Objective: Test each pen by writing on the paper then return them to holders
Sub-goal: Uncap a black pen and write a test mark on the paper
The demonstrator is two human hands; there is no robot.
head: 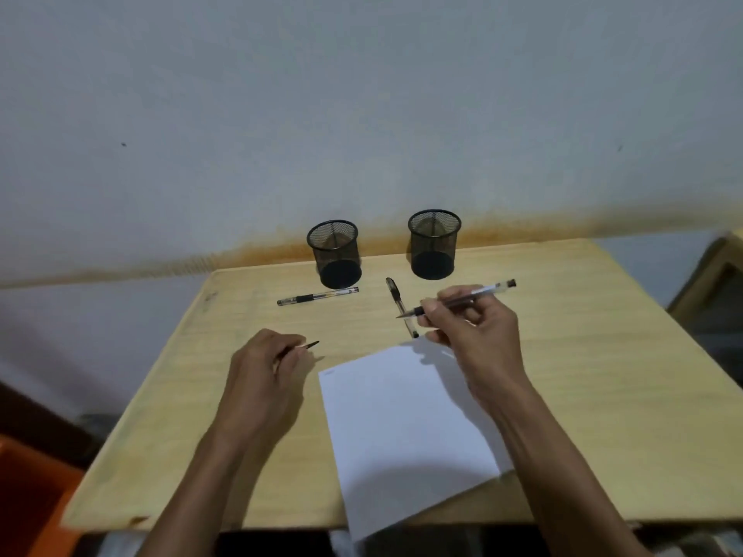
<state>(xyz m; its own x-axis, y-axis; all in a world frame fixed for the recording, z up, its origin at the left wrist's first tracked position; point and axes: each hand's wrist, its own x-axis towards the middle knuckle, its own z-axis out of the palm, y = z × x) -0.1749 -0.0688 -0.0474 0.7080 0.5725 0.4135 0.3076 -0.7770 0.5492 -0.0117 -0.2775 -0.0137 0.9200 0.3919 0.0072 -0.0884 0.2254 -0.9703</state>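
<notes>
My right hand holds an uncapped clear pen above the table, tip pointing left, just beyond the far edge of the white paper. My left hand is closed on a small dark pen cap, left of the paper. A capped pen lies in front of the left mesh holder. Another pen lies between the holders and the paper, partly hidden by my right hand. The right mesh holder stands by the wall. Both holders look empty.
The wooden table sits against a pale wall. The paper overhangs the table's near edge. An orange object is at the lower left, and wooden furniture stands at the right.
</notes>
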